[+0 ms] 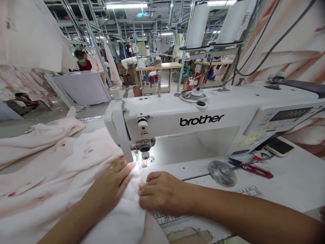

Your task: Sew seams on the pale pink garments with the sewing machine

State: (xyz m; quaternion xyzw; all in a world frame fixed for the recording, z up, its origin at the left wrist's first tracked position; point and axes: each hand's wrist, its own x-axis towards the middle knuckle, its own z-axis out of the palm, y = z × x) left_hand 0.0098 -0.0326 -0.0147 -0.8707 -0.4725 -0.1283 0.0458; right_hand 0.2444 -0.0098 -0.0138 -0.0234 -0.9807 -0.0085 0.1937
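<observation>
Op.: Hand/cloth pos.?

Tech.: Pale cloth [129,211] on table [299,179], spread L of & in front of sewing machine [162,115]. L hand [118,174] flat on cloth, fingers approx. together, tips nr. lit needle area [138,160]. R hand [162,193]: fingers curled tog. at cloth edge; can't tell if clamped.

Op.: Rec. technique?

Tech.: Smooth folds w/ L palm; guide edge w/ R, min. pull. Tips clear of needle area. Snips [254,168]: leave aside, i.e. off cloth.
</observation>
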